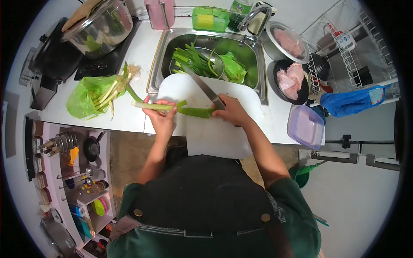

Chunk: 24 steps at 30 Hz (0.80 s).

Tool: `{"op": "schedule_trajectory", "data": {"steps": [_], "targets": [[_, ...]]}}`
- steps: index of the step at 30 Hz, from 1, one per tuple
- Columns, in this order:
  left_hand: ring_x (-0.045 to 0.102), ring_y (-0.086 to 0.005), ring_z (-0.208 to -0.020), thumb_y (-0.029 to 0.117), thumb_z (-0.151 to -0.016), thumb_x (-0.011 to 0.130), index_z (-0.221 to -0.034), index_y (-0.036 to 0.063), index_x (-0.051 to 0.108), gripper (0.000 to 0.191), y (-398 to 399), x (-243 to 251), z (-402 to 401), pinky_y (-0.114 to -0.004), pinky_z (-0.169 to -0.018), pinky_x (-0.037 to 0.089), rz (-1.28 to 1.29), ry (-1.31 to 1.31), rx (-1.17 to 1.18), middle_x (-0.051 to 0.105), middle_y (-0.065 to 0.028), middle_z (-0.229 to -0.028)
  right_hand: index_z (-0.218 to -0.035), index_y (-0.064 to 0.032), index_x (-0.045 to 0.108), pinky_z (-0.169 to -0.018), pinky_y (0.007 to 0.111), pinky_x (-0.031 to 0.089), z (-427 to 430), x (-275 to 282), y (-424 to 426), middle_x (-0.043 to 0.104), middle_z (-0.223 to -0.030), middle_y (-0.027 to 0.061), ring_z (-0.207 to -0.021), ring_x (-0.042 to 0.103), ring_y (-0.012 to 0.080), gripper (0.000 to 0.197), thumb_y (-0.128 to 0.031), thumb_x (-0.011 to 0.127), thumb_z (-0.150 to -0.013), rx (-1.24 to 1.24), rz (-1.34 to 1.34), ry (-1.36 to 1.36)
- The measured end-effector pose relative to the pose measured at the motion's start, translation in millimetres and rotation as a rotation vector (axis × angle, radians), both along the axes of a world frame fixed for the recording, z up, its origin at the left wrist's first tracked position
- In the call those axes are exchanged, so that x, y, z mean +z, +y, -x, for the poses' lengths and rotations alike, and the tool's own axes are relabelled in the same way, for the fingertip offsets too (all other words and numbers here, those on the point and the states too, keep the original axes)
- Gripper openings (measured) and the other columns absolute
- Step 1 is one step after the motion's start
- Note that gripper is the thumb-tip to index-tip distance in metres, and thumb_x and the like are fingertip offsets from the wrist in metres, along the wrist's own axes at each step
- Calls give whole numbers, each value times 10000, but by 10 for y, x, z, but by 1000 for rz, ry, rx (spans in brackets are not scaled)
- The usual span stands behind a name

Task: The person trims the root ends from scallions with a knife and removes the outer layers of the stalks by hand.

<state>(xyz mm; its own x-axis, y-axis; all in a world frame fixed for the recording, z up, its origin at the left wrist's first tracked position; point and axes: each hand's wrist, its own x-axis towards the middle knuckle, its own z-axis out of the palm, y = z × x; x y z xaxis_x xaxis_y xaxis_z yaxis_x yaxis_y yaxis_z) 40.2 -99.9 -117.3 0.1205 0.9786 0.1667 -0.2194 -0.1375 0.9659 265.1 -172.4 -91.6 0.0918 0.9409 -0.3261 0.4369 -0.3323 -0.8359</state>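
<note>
My left hand (161, 121) grips a leek-like green onion stalk (155, 105), its white end pointing left and its green leaf reaching right. In my right hand (232, 111) is a kitchen knife (206, 88), the blade angled up and left over the sink's near edge. My right fingertips are at the leaf's right end; whether they pinch it I cannot tell. Below both hands lies a white cutting board (213, 135), which overlaps the sink and the counter's front edge. Cut green leaves (193, 59) fill a metal bowl (219, 59) inside the steel sink (258, 77).
Left of the board, more rooted stalks (108, 93) rest on a green plastic bag (80, 96). A large pot (103, 29) stands behind them. On the right are raw chicken (290, 80) on a black plate, a lidded metal bowl (271, 42) and a purple plastic container (306, 125).
</note>
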Motion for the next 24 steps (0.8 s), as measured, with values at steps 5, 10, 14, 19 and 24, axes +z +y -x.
{"op": "schedule_trajectory", "data": {"steps": [5,10,14,19,24], "targets": [[553,-169,-864,-183,-727,526,-1298,203,92,814,56,-68,213,-307,-713,514,70,-152,75,448,-91,-1008,-890,-68,528,-675,460,438,-180,-36,129,602,-772,169,-769,577,373,271,-144,651,-661,3,-191,-476],[540,-159,-901,-149,-777,506,-1301,341,184,787,126,-109,487,-331,-720,529,179,-576,-58,458,-44,-1081,-960,-62,527,-727,448,455,-661,-82,386,601,-913,162,-845,578,361,370,-174,717,-663,-322,-274,-804],[551,-166,-919,-147,-777,503,-1318,339,172,799,159,-109,530,-323,-717,540,203,-650,-90,459,-52,-1091,-978,-31,532,-754,437,440,-778,-138,386,541,-1045,170,-938,542,357,390,-173,721,-667,-394,-401,-808],[587,-183,-889,-95,-802,506,-1384,150,107,747,592,317,337,-263,-684,539,53,-22,-109,515,-75,-1004,-945,-18,541,-737,424,429,-476,-62,37,535,-968,163,-870,535,359,347,-149,709,-671,-336,-415,-710],[583,-128,-894,15,-851,519,-1275,24,411,438,1343,764,-129,-231,-735,472,-448,238,-197,583,-97,-1042,-899,-4,543,-699,406,423,-176,-74,-405,543,-865,161,-802,533,347,303,-153,698,-684,-373,-301,-434]]}}
